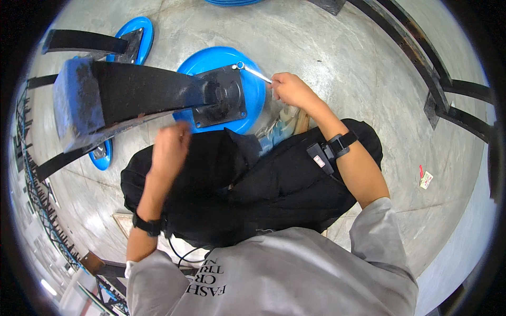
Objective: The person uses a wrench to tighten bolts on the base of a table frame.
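Note:
My right hand (291,89) is closed round the handle of a silver ring wrench (256,74). The wrench's ring end lies at the far right corner of a black metal plate (232,89), by a bolt. That plate sits on a round blue disc (256,105) on the floor. From the plate a thick black post (150,87) rises, ending in a blue-smeared block (79,105). Above my left knee, near the disc's near left edge, hovers my left hand (171,147); its fingers are smeared by motion, and I cannot make out anything in them.
Another blue disc (149,45) with a plate and black bar stands at the far left, and a smaller-looking blue disc (108,158) lies below the post. Black metal frames (421,58) curve along the right. Small paper scraps (426,180) lie on the concrete floor.

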`<state>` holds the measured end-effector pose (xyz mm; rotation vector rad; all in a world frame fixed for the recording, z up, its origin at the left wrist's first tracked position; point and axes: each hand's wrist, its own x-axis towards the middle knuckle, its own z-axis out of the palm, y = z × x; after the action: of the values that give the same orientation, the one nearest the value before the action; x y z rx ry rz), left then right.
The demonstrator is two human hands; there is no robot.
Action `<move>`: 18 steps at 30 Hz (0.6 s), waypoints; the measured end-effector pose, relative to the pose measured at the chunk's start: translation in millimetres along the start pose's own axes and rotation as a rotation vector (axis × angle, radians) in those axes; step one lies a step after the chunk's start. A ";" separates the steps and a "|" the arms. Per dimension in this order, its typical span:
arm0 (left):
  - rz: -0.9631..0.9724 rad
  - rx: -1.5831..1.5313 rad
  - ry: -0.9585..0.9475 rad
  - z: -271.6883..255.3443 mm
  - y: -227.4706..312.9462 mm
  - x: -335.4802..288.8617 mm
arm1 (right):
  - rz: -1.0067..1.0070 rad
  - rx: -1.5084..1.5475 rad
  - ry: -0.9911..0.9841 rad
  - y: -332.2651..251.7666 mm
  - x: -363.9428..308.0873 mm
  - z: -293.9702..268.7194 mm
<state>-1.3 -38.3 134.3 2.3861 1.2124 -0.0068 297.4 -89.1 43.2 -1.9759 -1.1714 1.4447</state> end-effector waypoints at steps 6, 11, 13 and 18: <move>0.341 -0.367 -0.259 34.9 86.2 27.6 | -0.055 -0.164 0.114 -3.6 17.5 15.1; 1.139 -1.046 0.041 -11.4 208.8 30.9 | -0.016 -0.251 0.189 4.0 13.0 4.3; 1.270 -0.583 0.300 2.9 223.5 -5.3 | 0.027 -0.196 0.138 -7.6 14.3 7.3; 1.029 -1.569 0.087 -14.3 251.2 -11.4 | 0.065 -0.166 0.041 -6.4 18.7 10.2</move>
<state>181.3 -168.1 249.4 1.2261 -0.2511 0.9556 287.5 -71.6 33.6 -2.1630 -1.2558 1.3702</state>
